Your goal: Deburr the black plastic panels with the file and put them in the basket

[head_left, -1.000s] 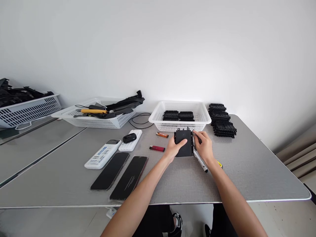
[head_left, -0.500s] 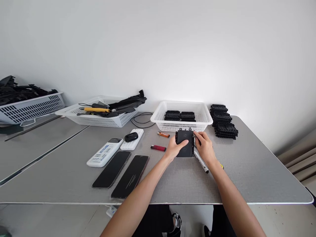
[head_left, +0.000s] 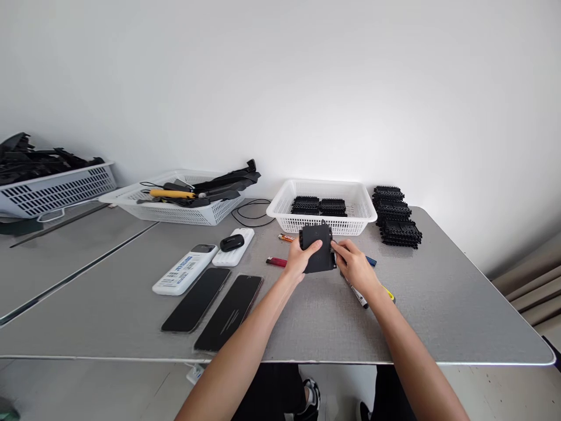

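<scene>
A flat black plastic part is held between both hands just in front of the white basket. My left hand grips its left edge with curled fingers. My right hand pinches its right lower corner. The part is tilted and sits slightly off the table. Black stacked parts lie inside the basket. A white marker lies on the table under my right wrist, and a blue pen tip shows beside the right hand.
Stacks of black parts stand right of the basket. A red lighter, an orange lighter, two phones, a remote and a white power bank lie to the left. Two more baskets hold tools and black parts.
Both hands have shifted the black part slightly left and tilted it up off the table. A blue pen has come into view to the right of the hand.
</scene>
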Demonstrator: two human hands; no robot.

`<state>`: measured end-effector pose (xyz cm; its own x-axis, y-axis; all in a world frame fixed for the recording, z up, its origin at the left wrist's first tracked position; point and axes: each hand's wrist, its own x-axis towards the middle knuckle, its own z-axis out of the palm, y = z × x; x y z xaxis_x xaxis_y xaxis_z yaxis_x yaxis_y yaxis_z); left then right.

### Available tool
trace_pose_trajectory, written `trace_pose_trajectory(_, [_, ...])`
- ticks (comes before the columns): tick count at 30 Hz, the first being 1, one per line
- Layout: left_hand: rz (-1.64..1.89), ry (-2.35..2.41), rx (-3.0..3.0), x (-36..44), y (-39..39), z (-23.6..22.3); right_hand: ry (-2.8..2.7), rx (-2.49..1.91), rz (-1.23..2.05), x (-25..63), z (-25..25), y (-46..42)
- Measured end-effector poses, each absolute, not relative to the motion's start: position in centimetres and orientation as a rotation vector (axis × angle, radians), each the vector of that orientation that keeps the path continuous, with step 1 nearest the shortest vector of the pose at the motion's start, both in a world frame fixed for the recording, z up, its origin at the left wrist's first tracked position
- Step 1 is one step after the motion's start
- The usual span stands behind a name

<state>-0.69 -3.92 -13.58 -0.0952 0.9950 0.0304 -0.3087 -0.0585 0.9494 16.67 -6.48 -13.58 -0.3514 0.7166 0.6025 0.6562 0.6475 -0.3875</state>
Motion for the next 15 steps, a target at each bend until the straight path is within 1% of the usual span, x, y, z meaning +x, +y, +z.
trace_pose_trajectory(8, [1.504, 1.024, 0.892, -1.56, -3.54, -12.84, -2.254, -0.999, 0.17, 16.88, -13.37, -6.81])
trace_pose_trajectory(15, [1.508, 1.05, 0.96, -1.7, -3.58, -12.84, -2.25, -0.968, 0.172, 16.97, -13.26, -6.75])
